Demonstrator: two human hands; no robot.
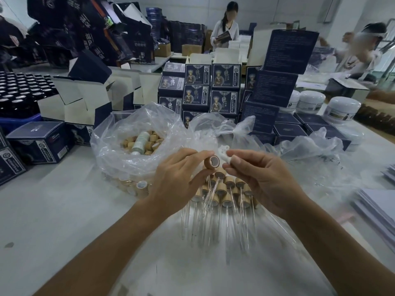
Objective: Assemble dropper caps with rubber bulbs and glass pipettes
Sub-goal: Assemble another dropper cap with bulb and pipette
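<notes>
Left hand (pixel 179 178) pinches a cap (pixel 212 161); right hand (pixel 259 178) grips a half-hidden bulb (pixel 224 155).

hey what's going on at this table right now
A person is putting dropper caps together. The left hand pinches a wooden cap, open end up, and the right hand holds a white rubber bulb beside it, not yet pushed in. Finished droppers with glass pipettes lie below the hands. A plastic bag of loose caps sits to the left.

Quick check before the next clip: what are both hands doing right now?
Left hand: pinching a bamboo cap.
Right hand: pinching a white rubber bulb beside the cap.
</notes>
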